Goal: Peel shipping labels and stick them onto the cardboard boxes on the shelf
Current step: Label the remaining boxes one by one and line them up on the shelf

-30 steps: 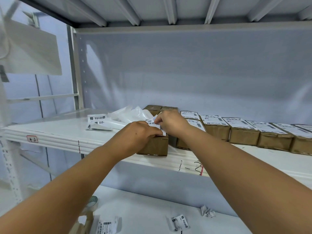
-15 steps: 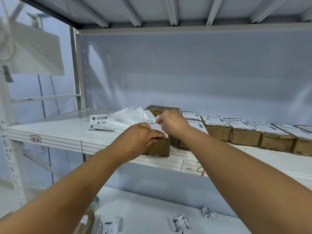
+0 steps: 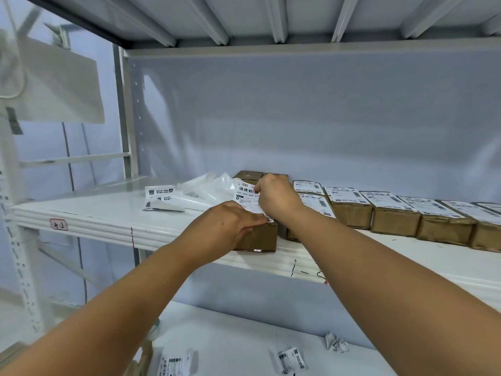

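Label's flattening out now: over the last second the shipping label [image 3: 246,198] has come down from between the hands and its barcode shows, spread across the top of the cardboard box [image 3: 260,237] at the front edge of the shelf [image 3: 95,213]. Left grip [image 3: 227,226] lies over the box's near left side, fingers stretched along the top edge with the fingertips [image 3: 264,218] pressing the label's near corner down; it's flat, not wrapped round anything. Right grip [image 3: 276,196] sits at the far side, thumb and finger pinching the label's edge by the barcode. The box is closed, so what's inside can't be seen. To its right, a row of labelled boxes [image 3: 352,215] runs along the shelf, side by side and touching, each shut with a white label on top. Two plain boxes [image 3: 248,175] stand behind the one being worked on, no labels showing. Left of the hands, a heap of translucent backing sheets [image 3: 208,189] lies on the shelf, with loose labels [image 3: 160,195] just beside it. On the lower shelf [image 3: 230,343]: a crumpled paper scrap [image 3: 336,344], two stray labels [image 3: 291,360], and a tape roll [image 3: 156,328] half hidden behind the left forearm.
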A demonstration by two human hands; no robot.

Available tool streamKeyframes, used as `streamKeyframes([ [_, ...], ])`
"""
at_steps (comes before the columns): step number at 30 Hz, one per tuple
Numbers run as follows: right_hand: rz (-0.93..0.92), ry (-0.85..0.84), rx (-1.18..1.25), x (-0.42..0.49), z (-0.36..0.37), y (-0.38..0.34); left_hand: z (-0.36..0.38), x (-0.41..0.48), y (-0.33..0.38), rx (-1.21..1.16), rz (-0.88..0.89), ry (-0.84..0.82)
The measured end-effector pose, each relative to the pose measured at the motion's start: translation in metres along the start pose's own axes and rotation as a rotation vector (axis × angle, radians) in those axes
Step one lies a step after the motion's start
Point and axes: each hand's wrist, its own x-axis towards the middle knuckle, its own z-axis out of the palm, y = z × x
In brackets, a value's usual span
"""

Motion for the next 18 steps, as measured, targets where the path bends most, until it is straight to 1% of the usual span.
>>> streamKeyframes([
  [5, 0.004, -0.048, -0.11, -0.004, -0.005, -0.012, 0.0, -0.001, -0.001, 0.043, 0.074, 0.03],
  [8, 0.032, -0.071, -0.094, -0.003, -0.009, -0.015, 0.002, -0.001, -0.001, 0.075, 0.123, 0.063],
  [10, 0.12, -0.065, 0.036, 0.003, -0.011, -0.015, 0.004, -0.002, -0.005, 0.077, 0.088, 0.089],
  [13, 0.255, -0.018, 0.373, 0.007, -0.017, -0.009, 0.005, -0.003, -0.009, 0.009, 0.006, 0.138],
  [16, 0.318, 0.046, 0.677, 0.002, -0.022, -0.01, 0.006, -0.003, -0.01, 0.002, -0.021, 0.144],
  [18, 0.332, 0.066, 0.837, 0.002, -0.021, -0.013, 0.006, -0.002, -0.012, 0.012, -0.024, 0.155],
])
